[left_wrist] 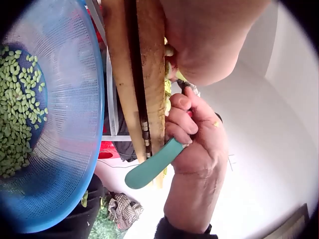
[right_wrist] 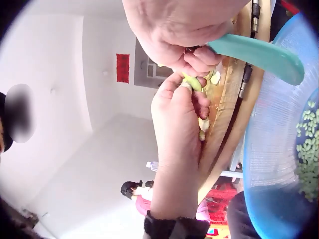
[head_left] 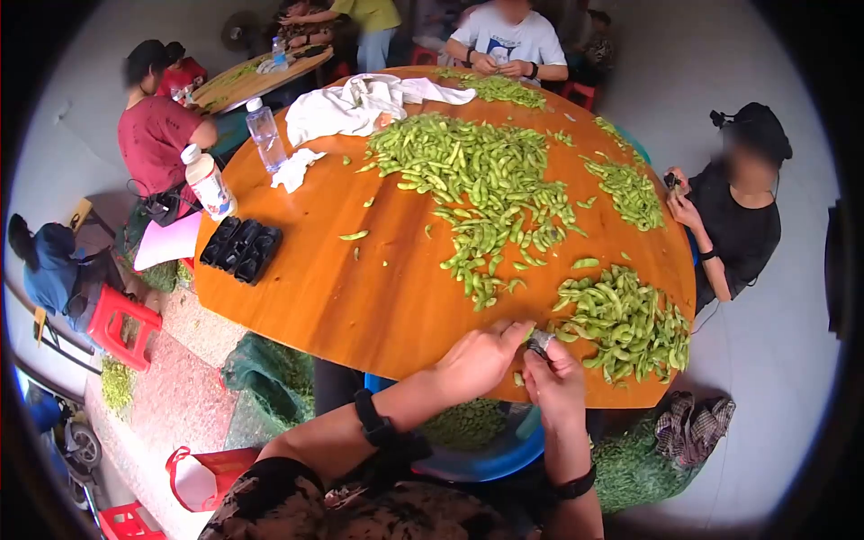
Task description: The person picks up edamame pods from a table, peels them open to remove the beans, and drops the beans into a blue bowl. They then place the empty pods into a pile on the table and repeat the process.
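So — pod (right_wrist: 193,82) at fingertips of L hand (right_wrist: 175,122), beside R hand (right_wrist: 187,30) w/ handle (right_wrist: 264,56).

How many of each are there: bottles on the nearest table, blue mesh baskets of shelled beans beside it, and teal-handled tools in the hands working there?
Bottles: 2, one clear bottle and one white bottle
Blue mesh basket: 1
Teal-handled tool: 1
Total: 4

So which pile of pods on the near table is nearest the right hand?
The pile at the near right edge of the table, beside the right hand; the large middle pile and the rest lie farther off.
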Motion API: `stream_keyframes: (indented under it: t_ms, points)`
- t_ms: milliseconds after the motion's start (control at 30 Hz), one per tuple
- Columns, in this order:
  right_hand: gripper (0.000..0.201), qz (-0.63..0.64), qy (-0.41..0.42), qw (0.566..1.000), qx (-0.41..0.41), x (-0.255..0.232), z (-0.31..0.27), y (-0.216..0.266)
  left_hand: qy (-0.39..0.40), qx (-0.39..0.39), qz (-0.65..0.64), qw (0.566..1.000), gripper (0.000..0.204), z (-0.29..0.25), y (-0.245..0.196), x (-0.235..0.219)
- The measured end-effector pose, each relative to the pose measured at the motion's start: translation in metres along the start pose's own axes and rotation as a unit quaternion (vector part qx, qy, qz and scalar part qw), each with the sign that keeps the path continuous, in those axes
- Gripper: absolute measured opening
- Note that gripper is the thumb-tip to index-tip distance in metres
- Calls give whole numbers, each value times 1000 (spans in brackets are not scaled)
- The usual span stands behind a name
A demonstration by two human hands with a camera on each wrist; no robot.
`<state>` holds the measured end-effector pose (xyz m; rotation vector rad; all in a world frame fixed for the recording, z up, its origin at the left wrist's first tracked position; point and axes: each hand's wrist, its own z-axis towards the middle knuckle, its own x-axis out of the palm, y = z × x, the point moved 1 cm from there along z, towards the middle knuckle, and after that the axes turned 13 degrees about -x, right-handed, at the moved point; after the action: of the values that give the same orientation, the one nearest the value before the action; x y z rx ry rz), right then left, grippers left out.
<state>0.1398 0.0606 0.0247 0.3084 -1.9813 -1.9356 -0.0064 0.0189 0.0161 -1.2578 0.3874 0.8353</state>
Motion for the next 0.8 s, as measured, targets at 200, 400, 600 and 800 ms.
stream_keyframes:
  t_ms: [200, 400, 600, 800]
  points:
    - [7, -23, 30, 998, -43, -2, -5, 3, 21, 20, -18, 999, 44, 1, 3, 3]
    - [6, 69, 47, 996, 11, -10, 0, 6, 12, 68, -77, 995, 43, 6, 11, 2]
    - [7, 81, 41, 996, 23, -9, 5, 3, 208, -160, -213, 941, 40, 9, 8, -13]
    - [10, 99, 89, 988, 72, -18, 8, 13, 269, -236, -476, 803, 36, 17, 20, -10]
